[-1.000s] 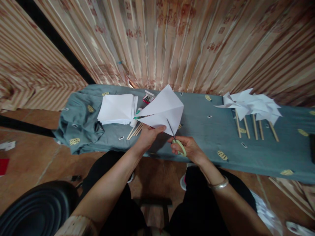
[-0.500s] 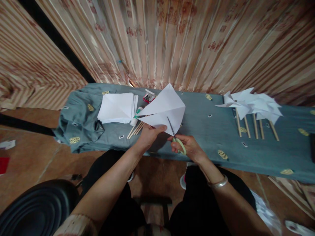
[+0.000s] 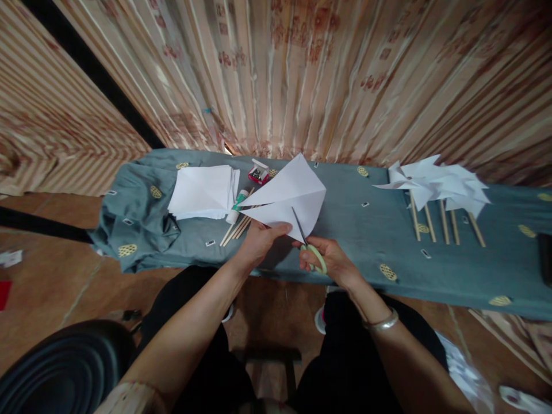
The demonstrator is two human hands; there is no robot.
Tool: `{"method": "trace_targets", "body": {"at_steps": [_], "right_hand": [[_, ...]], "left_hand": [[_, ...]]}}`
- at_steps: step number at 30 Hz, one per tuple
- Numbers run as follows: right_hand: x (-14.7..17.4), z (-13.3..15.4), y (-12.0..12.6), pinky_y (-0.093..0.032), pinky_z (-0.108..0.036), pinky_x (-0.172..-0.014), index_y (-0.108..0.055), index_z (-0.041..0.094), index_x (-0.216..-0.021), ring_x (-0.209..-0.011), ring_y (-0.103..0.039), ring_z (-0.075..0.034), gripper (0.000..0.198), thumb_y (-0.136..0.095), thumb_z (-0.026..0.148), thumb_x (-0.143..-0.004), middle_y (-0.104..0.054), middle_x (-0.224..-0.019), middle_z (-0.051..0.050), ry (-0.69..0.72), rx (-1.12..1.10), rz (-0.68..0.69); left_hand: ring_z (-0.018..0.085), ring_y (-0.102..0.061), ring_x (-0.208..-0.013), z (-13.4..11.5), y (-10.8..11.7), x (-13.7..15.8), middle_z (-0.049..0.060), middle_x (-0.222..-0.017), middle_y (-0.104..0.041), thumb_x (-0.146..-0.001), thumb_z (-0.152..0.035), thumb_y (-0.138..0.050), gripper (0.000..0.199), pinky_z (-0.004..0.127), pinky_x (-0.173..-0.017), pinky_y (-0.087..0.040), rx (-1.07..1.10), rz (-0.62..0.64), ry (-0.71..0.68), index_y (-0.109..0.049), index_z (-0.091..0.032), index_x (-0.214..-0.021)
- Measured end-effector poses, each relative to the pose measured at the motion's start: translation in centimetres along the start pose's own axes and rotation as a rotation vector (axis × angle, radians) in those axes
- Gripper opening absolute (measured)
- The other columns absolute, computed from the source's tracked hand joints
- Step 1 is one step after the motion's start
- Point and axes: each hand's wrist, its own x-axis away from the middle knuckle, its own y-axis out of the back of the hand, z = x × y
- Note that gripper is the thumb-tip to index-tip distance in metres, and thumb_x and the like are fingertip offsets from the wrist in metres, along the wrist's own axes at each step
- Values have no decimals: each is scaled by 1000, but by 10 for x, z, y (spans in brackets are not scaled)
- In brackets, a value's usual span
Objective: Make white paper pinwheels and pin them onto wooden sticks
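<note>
A white paper sheet (image 3: 297, 187) with a slit running in from its left corner is pinched by my left hand (image 3: 261, 241), thumb on top near its lower edge. My right hand (image 3: 325, 257) grips scissors (image 3: 317, 259) with pale green handles. Their dark blades lie over the lower part of the sheet, pointing up and left; whether the paper sits between them is hard to tell. Just left of the sheet are a glue stick (image 3: 237, 207) with a green label and several thin wooden sticks (image 3: 235, 231). Behind these stands a small red box (image 3: 259, 172) of metal pieces.
On the left lies a stack of white paper (image 3: 200, 192). Several paper pinwheels (image 3: 440, 181) on wooden sticks rest at the right. A teal cloth (image 3: 345, 230) covers the narrow table. Behind it hangs a pleated curtain (image 3: 293, 75). A black round stool (image 3: 64, 368) is at lower left.
The paper's top corner has dipped slightly, and more of the red box shows beside it. Both hands keep their holds almost in place. The whole view has shifted a little.
</note>
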Motion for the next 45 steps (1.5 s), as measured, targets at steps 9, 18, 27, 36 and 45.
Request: {"method": "trace_targets", "body": {"at_steps": [9, 18, 27, 36, 45], "right_hand": [[-1, 0, -1, -40, -22, -47, -68, 17, -73, -46, -52, -8, 45, -89, 49, -51, -64, -53, 3, 17, 22, 9], [-3, -2, -1, -39, -23, -46, -67, 17, -69, -44, -50, -8, 43, -89, 51, -51, -62, -51, 3, 33, 36, 2], [-2, -1, -1, -41, -23, -47, -68, 17, -72, -47, -52, -9, 44, -87, 52, -54, -63, -52, 2, 34, 36, 16], [-2, 0, -3, -40, -22, -45, -68, 17, -68, -43, -50, -8, 46, -88, 56, -50, -63, -50, 3, 42, 49, -16], [-3, -3, -3, -39, -23, -45, -67, 18, -68, -43, -49, -8, 44, -85, 56, -56, -60, -49, 3, 64, 74, -4]], "left_hand": [[15, -61, -71, 2, 2, 1, 1, -77, -71, -53, -19, -81, 27, 29, -75, -48, 22, 15, 2, -69, -15, -77], [16, -61, -71, 3, 3, 1, 1, -77, -71, -53, -20, -81, 27, 30, -75, -48, 16, 6, 1, -69, -15, -77], [16, -62, -71, 3, 1, 2, 2, -77, -71, -53, -20, -81, 27, 30, -75, -48, 13, 21, 9, -69, -15, -77], [17, -62, -72, 4, 0, 3, 2, -79, -72, -53, -21, -81, 27, 31, -77, -49, 4, 14, 21, -69, -15, -77], [15, -60, -68, 3, 0, 3, 1, -75, -71, -53, -21, -81, 24, 29, -71, -48, 5, 14, 19, -70, -15, -73]]}}
